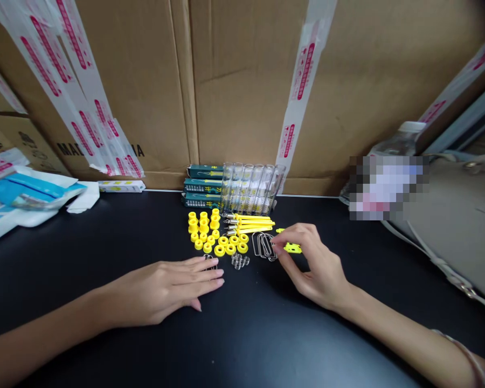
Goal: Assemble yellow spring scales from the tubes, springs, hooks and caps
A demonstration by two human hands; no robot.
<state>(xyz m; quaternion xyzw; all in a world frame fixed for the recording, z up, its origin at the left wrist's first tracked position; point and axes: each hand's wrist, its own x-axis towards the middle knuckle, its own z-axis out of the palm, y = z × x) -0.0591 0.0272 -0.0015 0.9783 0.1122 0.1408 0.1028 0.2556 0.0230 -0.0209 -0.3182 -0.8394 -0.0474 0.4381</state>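
Note:
My left hand (165, 291) lies flat with its fingers stretched out, partly covering some thin metal rings (210, 262). Thumb and forefinger of my right hand (313, 269) are pinched together at the right edge of a group of bent metal wire loops (262, 246). Behind those fingers are flat yellow-green pieces (293, 248), partly hidden. Between the hands sit small silver coils (240, 261), several yellow rings (230, 249) and flanged yellow bushings (203, 221). Yellow rods with metal tips (250, 223) lie just behind the wire loops.
Clear tubes (250, 186) stand in a row before stacked green boxes (203, 186). A large taped carton (242, 108) walls off the back of the black table (242, 334). A bottle (404, 143) and a grey bag (456, 210) are at right, a blue-and-white packet (32, 188) at left.

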